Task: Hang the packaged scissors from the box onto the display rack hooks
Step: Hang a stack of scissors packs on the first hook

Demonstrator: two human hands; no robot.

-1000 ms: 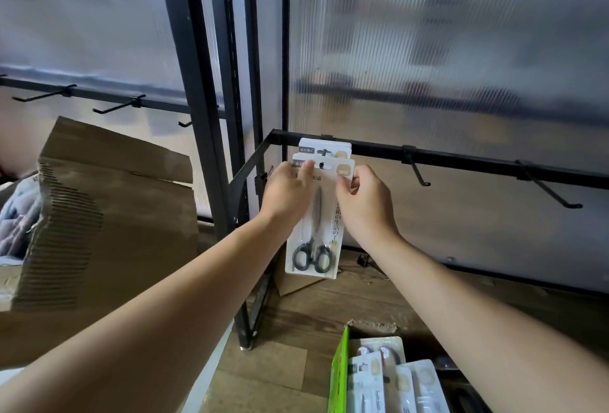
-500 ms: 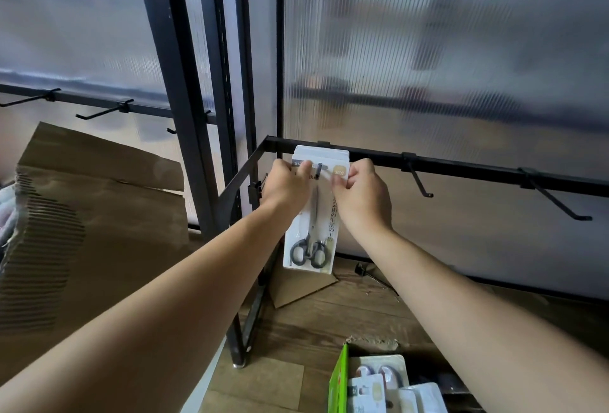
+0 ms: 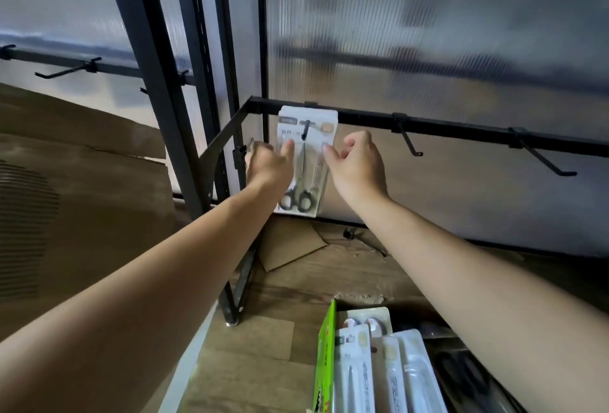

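Pack (image 3: 309, 162) now hangs on the hook (image 3: 306, 130). Below the hook, left hand (image 3: 268, 167) and right hand (image 3: 357, 163) have released it, fingers loosely apart.

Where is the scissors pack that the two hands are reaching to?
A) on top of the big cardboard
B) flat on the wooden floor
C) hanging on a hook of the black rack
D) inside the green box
C: the scissors pack hangs upright from a black hook on the rack's rail, and the hook pokes out through the hole near the pack's top.
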